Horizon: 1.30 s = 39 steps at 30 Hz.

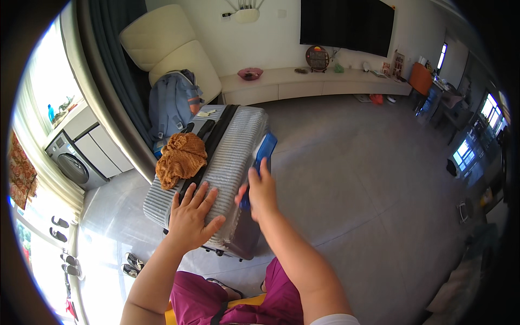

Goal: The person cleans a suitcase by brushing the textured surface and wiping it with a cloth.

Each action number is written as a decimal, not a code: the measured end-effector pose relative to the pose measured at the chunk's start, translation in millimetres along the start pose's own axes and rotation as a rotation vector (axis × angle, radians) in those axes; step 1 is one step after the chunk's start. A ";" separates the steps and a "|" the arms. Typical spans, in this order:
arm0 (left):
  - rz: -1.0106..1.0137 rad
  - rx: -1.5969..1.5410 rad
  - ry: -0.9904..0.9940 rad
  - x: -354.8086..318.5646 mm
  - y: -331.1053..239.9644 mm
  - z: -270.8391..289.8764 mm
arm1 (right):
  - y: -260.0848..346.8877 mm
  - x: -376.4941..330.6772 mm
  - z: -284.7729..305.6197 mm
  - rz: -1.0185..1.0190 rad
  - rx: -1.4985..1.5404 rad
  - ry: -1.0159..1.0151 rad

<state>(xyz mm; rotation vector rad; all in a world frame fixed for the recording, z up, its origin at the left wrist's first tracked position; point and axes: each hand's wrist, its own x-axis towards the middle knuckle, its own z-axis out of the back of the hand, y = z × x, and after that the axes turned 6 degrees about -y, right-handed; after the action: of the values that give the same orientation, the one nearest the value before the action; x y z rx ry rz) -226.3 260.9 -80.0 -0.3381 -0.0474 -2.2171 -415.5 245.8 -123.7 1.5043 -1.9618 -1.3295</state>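
Note:
A grey ribbed suitcase (244,130) lies in front of me with a black band along its upper face. My left hand (195,216) rests flat on its near end, fingers spread. Wrapped around the handle of a blue brush (266,145) are the fingers of my right hand (262,190). The brush's pale side is against or close to the suitcase's right edge; the exact contact is hidden. Whitish marks that look like foam show along the near right edge. A crumpled brown cloth (181,158) sits on the suitcase's left part, just beyond my left fingers.
Behind the suitcase, a blue-grey backpack (172,103) leans on a cream chair (165,40). A long low cabinet (260,97) runs along the wall under a television (346,24). At left are a washing machine (73,162) and several shoes (131,265). Grey tiled floor (346,179) extends right.

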 end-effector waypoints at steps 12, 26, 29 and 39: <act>-0.008 0.001 0.045 3.2 -3.7 6.5 | 38.2 20.7 0.3 -0.063 -0.239 0.003; -0.021 -0.021 0.050 6.0 -0.7 3.2 | 43.7 72.1 8.7 -0.056 -0.066 0.029; -0.027 -0.014 0.038 5.3 -0.5 2.1 | 33.1 47.0 16.3 -0.010 -0.132 0.109; -0.043 -0.050 0.017 1.8 3.5 1.3 | 27.9 57.6 3.0 0.009 -0.098 0.031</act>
<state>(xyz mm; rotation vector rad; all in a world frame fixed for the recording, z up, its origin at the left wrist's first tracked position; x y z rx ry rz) -224.3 257.6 -78.5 -0.3489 0.0099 -2.2663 -455.9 196.4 -117.6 1.4605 -1.8536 -1.3697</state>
